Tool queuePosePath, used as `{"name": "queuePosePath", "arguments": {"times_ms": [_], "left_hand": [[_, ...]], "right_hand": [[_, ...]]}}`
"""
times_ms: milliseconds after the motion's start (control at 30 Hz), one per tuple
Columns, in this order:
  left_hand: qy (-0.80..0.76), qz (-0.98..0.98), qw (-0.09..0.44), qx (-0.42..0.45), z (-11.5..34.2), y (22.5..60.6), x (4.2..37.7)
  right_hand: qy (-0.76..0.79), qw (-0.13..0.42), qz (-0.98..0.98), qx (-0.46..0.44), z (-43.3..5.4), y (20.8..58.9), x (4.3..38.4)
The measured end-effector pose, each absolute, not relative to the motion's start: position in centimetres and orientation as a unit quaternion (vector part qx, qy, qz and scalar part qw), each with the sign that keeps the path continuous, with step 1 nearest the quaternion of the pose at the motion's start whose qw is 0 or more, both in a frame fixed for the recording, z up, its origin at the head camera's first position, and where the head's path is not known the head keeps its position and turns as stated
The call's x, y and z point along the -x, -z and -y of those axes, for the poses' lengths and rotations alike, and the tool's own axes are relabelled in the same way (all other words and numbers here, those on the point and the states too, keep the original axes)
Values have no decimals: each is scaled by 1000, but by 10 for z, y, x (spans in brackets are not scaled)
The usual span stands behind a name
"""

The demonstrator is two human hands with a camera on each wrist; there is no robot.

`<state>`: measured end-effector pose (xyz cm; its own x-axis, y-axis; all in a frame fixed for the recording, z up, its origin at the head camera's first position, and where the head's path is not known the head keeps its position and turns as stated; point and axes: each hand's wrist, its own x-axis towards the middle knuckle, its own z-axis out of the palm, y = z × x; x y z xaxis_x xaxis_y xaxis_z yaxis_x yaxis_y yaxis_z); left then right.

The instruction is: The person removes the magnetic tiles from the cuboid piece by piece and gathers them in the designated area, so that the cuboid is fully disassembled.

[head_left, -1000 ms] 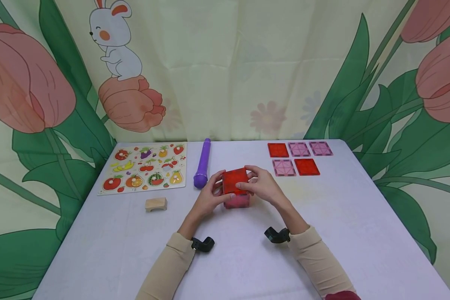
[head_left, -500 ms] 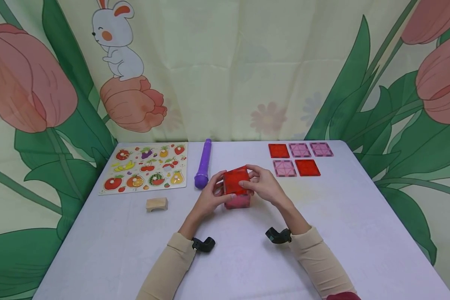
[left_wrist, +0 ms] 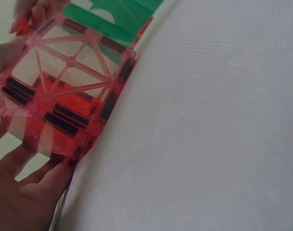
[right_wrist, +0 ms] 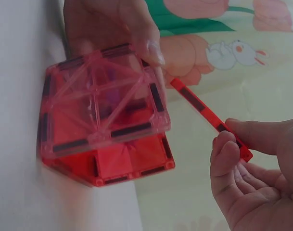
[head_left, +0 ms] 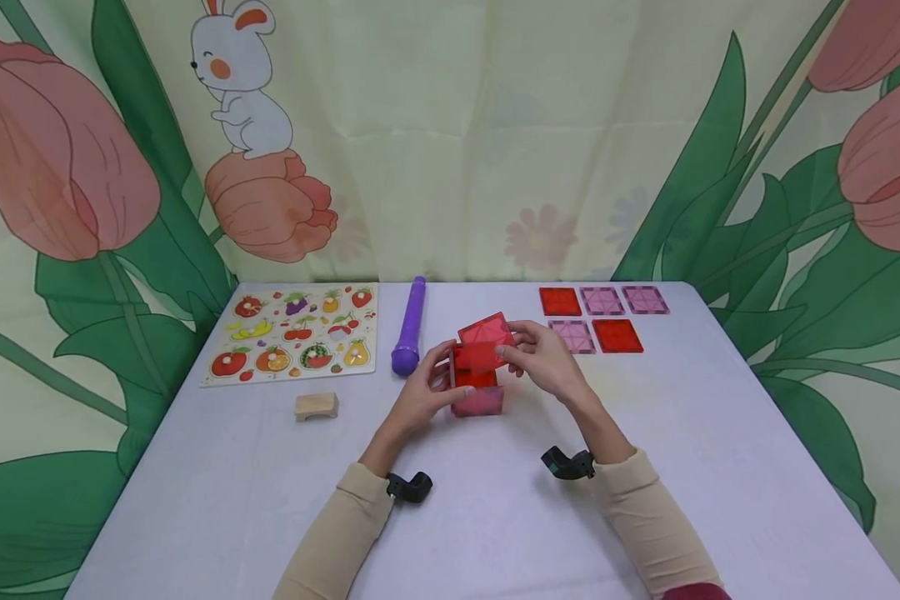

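An open-topped box of pink and red magnetic tiles (head_left: 480,403) stands on the table in front of the person. Its near wall is a pink tile with a star-shaped lattice, clear in the right wrist view. The left hand (head_left: 422,388) grips the box from its left side, thumb at the front. Above the box, a single red magnetic tile (right_wrist: 209,117) is pinched along one edge between the thumb and fingers of the right hand (head_left: 549,357). This tile tilts over the opening, and the red inside of the box shows beneath it.
At the back right lie several flat red and pink magnetic tiles (head_left: 618,336). A purple toy microphone (head_left: 410,327) is behind the left hand. Farther left are a fruit puzzle board (head_left: 330,335) and a wooden arch block (head_left: 317,406). A printed curtain (head_left: 435,167) hangs behind the table.
The right hand has lifted the red tile off the top of the box and tipped it up, moving slightly up and right. The left hand keeps its grip on the box.
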<state>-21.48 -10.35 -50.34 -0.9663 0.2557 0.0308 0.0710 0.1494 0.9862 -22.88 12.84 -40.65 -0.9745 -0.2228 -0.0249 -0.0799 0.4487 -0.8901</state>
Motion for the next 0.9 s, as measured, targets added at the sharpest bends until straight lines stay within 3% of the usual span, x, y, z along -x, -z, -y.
{"name": "queuePosePath", "arguments": {"times_ms": [900], "left_hand": [[-651,-747,75,-112,103,499,215]], "right_hand": [[556,-63,-828,-41,-205,417,238]]}}
